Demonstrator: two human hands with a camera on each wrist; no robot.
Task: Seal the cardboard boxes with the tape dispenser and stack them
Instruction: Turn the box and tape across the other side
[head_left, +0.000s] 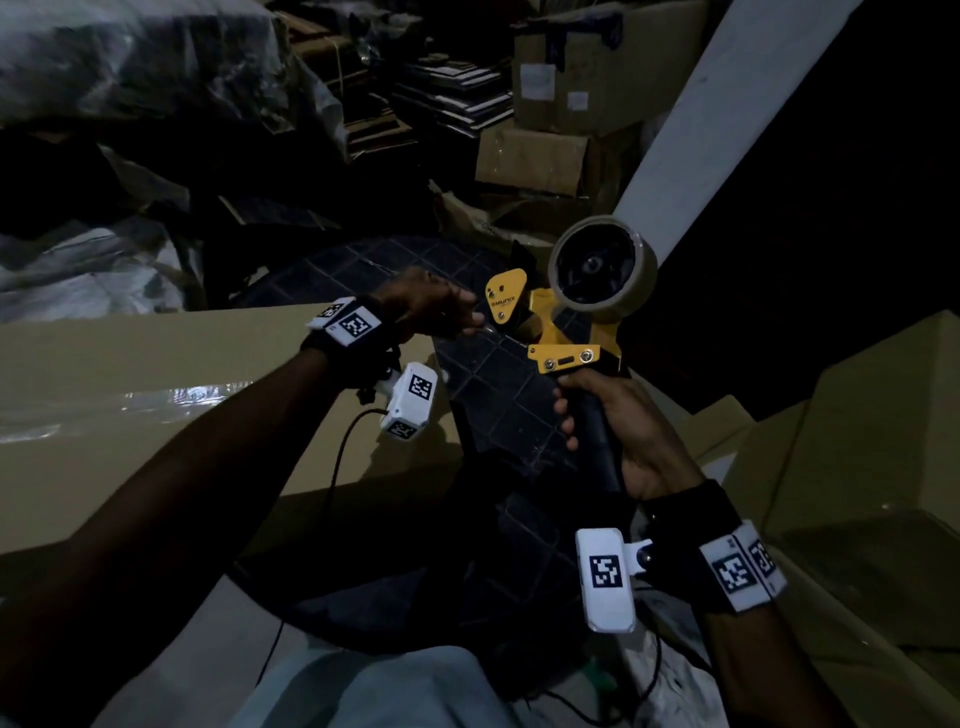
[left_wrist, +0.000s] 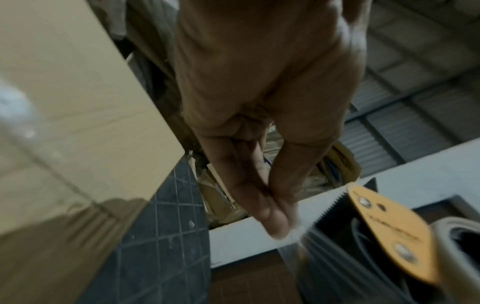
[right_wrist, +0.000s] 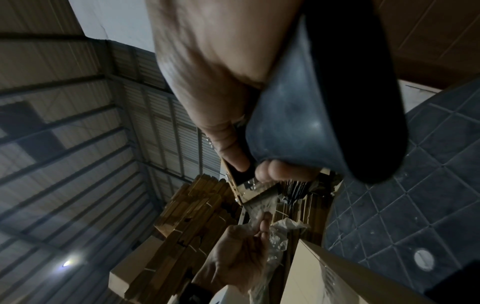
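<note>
My right hand (head_left: 613, 415) grips the black handle (right_wrist: 324, 115) of a yellow tape dispenser (head_left: 566, 332) and holds it upright in the air, its tape roll (head_left: 602, 267) on top. My left hand (head_left: 441, 312) reaches to the dispenser's front. Its thumb and fingers (left_wrist: 272, 214) pinch the loose end of the clear tape (left_wrist: 296, 244) just before the toothed blade (left_wrist: 332, 207). A large cardboard box (head_left: 156, 395) lies at the left under my left forearm, with a shiny strip of tape along its top.
More tan boxes (head_left: 857, 441) stand at the right. Dark gridded flooring (head_left: 493, 395) shows between them. A white pillar (head_left: 717, 114), stacked cartons (head_left: 587, 78) and plastic-wrapped bundles (head_left: 130, 57) fill the dim background.
</note>
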